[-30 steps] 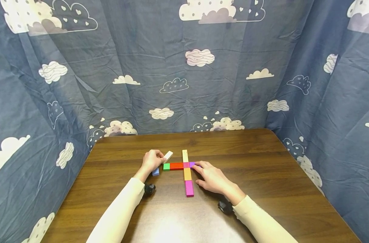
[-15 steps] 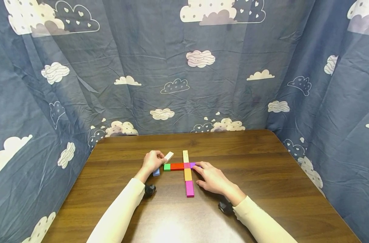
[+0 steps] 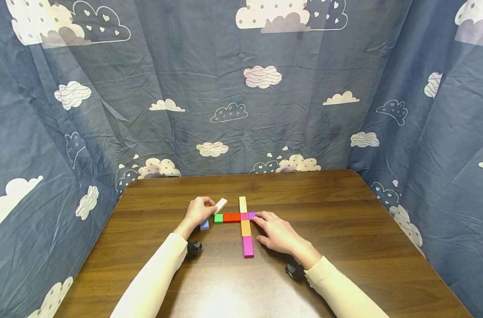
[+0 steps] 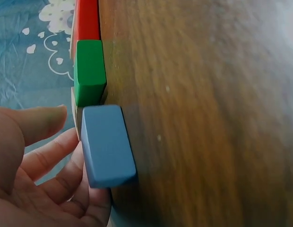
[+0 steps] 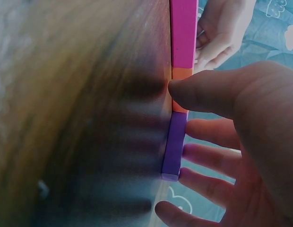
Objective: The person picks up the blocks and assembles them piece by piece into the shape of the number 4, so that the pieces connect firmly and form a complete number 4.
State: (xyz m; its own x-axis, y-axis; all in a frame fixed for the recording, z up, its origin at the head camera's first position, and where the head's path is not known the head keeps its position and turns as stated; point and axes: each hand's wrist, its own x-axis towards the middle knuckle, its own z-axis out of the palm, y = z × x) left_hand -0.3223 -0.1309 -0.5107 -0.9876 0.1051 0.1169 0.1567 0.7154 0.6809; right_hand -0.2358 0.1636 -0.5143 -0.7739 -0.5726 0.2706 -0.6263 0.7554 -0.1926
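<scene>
On the wooden table [image 3: 325,216], coloured blocks lie in a cross: a cream block [image 3: 243,204], a pink block [image 3: 244,216], an orange block [image 3: 246,228], a magenta block [image 3: 247,247], a red block [image 3: 231,218], a green block [image 3: 218,219] and a purple block [image 5: 175,142]. My left hand [image 3: 198,210] has its fingertips at the slanted white block [image 3: 221,205], thumb apart from the fingers. Just below that hand lies a blue block [image 4: 108,144]. My right hand [image 3: 281,232] rests its extended fingertips on the purple block, partly hiding it; its thumb is beside the orange block.
A dark blue curtain [image 3: 217,79] with cloud prints hangs behind the table and along both sides. Small black devices are worn at the left wrist [image 3: 194,248] and the right wrist [image 3: 295,271]. The glossy tabletop reflects light near the front.
The view shifts very slightly between the first two frames. My left forearm has moved a little to the left; both hands and the blocks otherwise stay in place.
</scene>
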